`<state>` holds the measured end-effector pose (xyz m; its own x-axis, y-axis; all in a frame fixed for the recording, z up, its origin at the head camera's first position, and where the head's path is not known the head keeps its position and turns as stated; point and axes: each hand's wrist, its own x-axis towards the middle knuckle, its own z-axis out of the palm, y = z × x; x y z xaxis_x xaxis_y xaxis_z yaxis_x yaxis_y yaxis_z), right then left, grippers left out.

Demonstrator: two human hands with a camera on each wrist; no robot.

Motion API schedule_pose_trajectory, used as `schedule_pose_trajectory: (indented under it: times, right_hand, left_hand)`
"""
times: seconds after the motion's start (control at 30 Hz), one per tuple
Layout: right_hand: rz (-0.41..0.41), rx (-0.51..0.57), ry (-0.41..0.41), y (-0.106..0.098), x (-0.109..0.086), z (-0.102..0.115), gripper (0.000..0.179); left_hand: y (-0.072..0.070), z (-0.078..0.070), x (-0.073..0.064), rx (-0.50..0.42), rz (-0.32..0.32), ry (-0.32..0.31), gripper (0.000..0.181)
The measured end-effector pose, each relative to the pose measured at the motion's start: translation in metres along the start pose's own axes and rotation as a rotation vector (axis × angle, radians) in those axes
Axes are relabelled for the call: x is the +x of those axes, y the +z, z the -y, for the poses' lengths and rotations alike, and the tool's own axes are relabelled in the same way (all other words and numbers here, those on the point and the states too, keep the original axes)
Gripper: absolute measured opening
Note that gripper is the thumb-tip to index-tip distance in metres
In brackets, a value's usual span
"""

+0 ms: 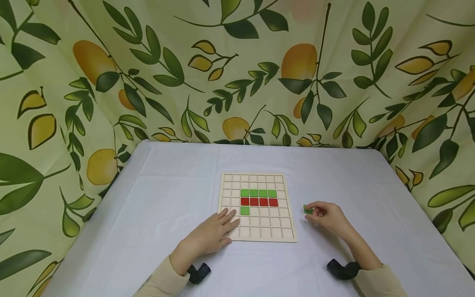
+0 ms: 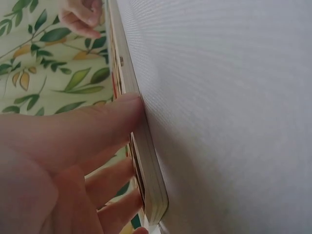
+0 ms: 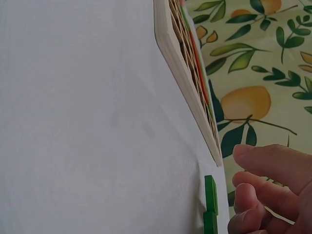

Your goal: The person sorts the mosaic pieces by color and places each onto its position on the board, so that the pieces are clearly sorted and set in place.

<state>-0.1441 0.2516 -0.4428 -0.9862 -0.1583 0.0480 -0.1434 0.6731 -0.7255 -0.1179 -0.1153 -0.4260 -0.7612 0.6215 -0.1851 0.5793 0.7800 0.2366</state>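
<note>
A pale wooden grid board (image 1: 267, 234) lies on the white table. Across its middle runs a row of green square tiles (image 1: 254, 193), with a row of red tiles (image 1: 254, 202) right below. One single green tile (image 1: 245, 210) sits under the left end of the red row. My left hand (image 1: 211, 232) rests spread over the board's lower left corner, thumb (image 2: 109, 114) against its side edge. Right of the board, my right hand (image 1: 330, 218) hovers with bent fingers (image 3: 243, 200) close by loose green tiles (image 3: 210, 195); nothing shows between its fingertips.
A white cloth (image 1: 178, 177) covers the table out to its far edge. Behind and at both sides hangs a curtain (image 1: 237, 82) printed with leaves and fruit. Black bands (image 1: 343, 270) sit at both wrists.
</note>
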Motion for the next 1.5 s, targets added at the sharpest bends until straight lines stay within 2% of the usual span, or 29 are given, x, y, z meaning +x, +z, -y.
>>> schedule_pose_trajectory:
  times: [0.2,0.43,0.6,0.97,1.23,1.5]
  right_hand:
    - [-0.013,-0.047,0.019,-0.009,0.001,-0.01,0.022]
    - [0.003,-0.061,-0.044,-0.016,0.004,-0.019,0.024]
    - [0.034,-0.054,-0.009,-0.019,0.009,-0.023,0.025]
    - [0.11,-0.073,0.043,-0.021,0.016,-0.021,0.028]
    - [0.127,-0.101,0.086,-0.015,0.02,-0.019,0.027]
    - [0.113,-0.149,0.044,-0.015,0.021,-0.015,0.024]
  left_hand:
    - [-0.002,-0.002,-0.001,0.018,0.004,-0.02,0.054]
    - [-0.002,0.0,0.0,-0.023,0.002,-0.011,0.054]
    - [-0.003,0.001,-0.001,-0.038,0.001,-0.004,0.054]
    - [-0.005,0.002,-0.001,-0.064,-0.002,0.013,0.054]
    - [-0.003,-0.002,0.0,0.02,0.014,0.013,0.055]
    - [-0.004,-0.001,0.0,0.0,0.012,0.019,0.052]
